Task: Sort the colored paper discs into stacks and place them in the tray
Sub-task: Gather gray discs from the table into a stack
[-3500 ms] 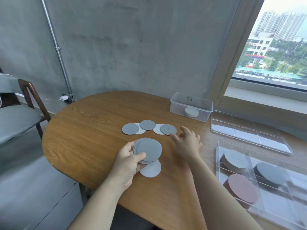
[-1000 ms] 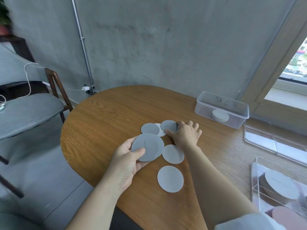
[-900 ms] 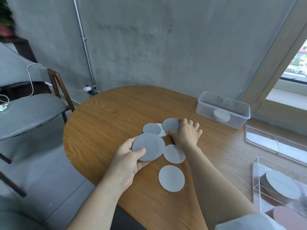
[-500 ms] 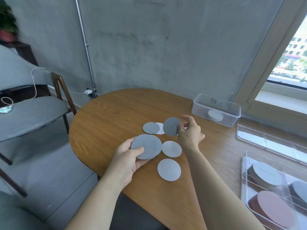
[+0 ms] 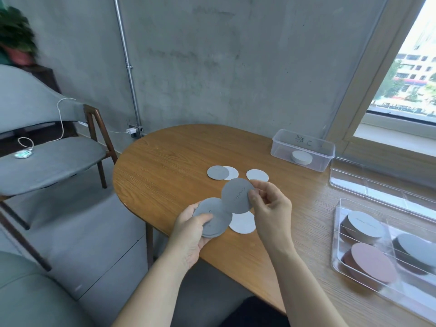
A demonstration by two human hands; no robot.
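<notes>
The right hand [image 5: 271, 208] pinches a dark grey disc [image 5: 236, 195] by its right rim, grip clamped on it, above the desk [image 5: 177, 156] near its front edge. The dark grey stack [image 5: 215, 221], clamped in the left hand's [image 5: 188, 234] grip, lies just below and left of the disc. Their edges overlap and perhaps touch.

The right hand [image 5: 271, 208], flat on a dark grey disc [image 5: 237, 195] beyond the stack [image 5: 213, 220] a second ago, has pinched it up off the table [image 5: 177, 156] and carried it back to overlap the stack's far rim; a white disc [image 5: 257, 175] beyond the stack now lies uncovered
</notes>
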